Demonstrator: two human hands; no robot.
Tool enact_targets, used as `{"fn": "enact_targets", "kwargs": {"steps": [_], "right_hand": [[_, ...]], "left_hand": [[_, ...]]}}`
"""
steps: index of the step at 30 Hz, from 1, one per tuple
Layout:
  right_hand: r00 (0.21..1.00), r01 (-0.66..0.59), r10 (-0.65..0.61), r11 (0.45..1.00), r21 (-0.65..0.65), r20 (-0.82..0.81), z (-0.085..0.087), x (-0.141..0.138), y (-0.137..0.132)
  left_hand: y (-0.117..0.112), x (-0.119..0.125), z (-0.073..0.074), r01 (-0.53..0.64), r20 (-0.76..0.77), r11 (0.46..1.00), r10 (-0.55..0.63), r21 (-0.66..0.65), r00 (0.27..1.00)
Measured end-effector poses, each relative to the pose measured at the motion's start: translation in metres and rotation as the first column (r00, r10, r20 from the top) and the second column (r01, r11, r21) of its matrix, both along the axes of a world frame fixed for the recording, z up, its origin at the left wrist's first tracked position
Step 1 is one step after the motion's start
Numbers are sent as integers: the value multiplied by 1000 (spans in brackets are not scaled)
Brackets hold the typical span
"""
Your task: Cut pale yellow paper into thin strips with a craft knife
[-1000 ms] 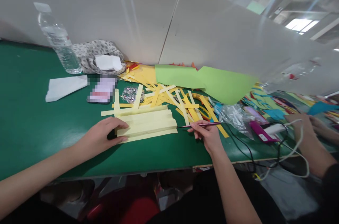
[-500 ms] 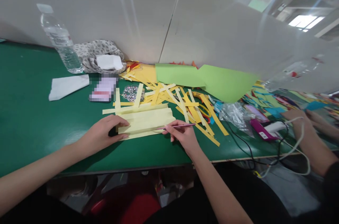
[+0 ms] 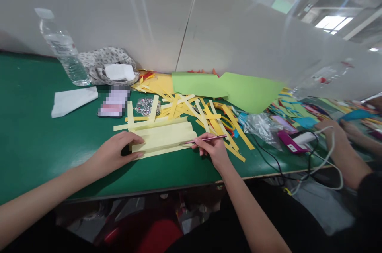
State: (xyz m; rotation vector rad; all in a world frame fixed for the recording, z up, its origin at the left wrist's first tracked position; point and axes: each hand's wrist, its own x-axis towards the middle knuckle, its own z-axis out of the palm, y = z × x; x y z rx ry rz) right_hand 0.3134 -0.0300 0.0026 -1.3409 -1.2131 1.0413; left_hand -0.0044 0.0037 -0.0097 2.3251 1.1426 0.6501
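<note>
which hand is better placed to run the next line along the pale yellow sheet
Right, most likely. The right hand already grips the thin pencil, its tip at the folded pale yellow sheet. The left hand lies flat on the sheet's left end, pinning it.

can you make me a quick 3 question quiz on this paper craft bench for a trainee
1. True or false: the left hand lies flat on the pale yellow folded paper.
2. What does the right hand hold?
A. scissors
B. a thin pink pencil
C. a glue gun
3. Fill the gap: the water bottle stands at the far left of the green table, beside a patterned ____.

Key:
1. True; it presses the paper's left end.
2. B, the thin pink pencil, its tip at the paper's right edge.
3. Pouch: the patterned pouch.
</note>
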Motion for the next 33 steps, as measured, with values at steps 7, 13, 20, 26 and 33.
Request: {"fn": "enact_targets", "kwargs": {"steps": [7,13,20,26,33], "right_hand": [[994,76,-77,997,25,73,5,43,-4],[989,81,-85,996,39,124,7,57,-8],[988,111,-116,992,54,100,3,63,-5],[976,209,-214,968,140,25,3,58,-4],[1000,13,-15,991,131,10,5,-27,-7]], "left_hand": [[0,-1,-4,-8,6,999,8,-33,1000],[-1,0,1,-6,0,999,6,-41,1000],[-1,1,1,-14,-8,1000,13,-27,1000],[-2,3,6,-20,-9,999,19,-40,1000],[-2,3,9,-10,-22,998,9,-55,1000]]}}
